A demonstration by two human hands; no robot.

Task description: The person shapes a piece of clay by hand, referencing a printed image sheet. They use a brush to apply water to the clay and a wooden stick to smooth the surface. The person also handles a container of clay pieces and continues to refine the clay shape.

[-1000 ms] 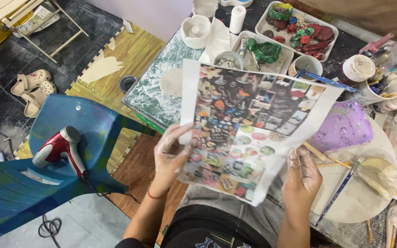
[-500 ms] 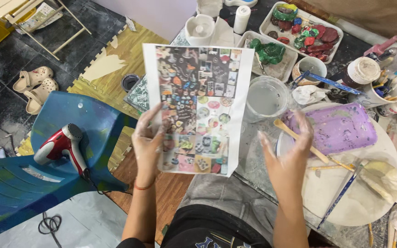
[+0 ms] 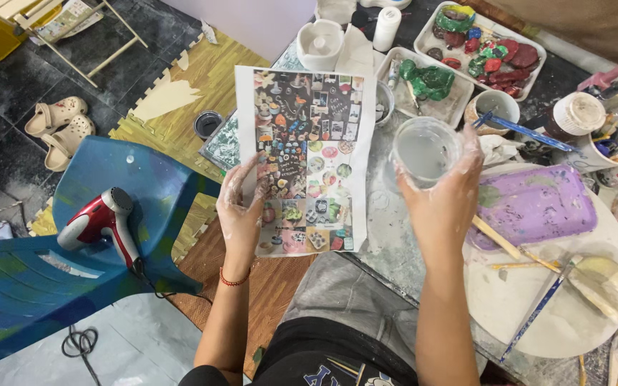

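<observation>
The printed sheet (image 3: 307, 161) is thin paper with a matt, slightly creased face. The cup (image 3: 424, 151) is clear, cloudy plastic. Both hands look chalky with dried clay. The hair dryer (image 3: 101, 221) is glossy red plastic; the chair (image 3: 51, 279) is smooth blue plastic, paint-streaked. The purple slab (image 3: 534, 204) looks soft and matt.

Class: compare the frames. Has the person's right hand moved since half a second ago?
Yes. The right hand has gone up from beside the purple slab to grip the clear cup, left of that slab.
</observation>
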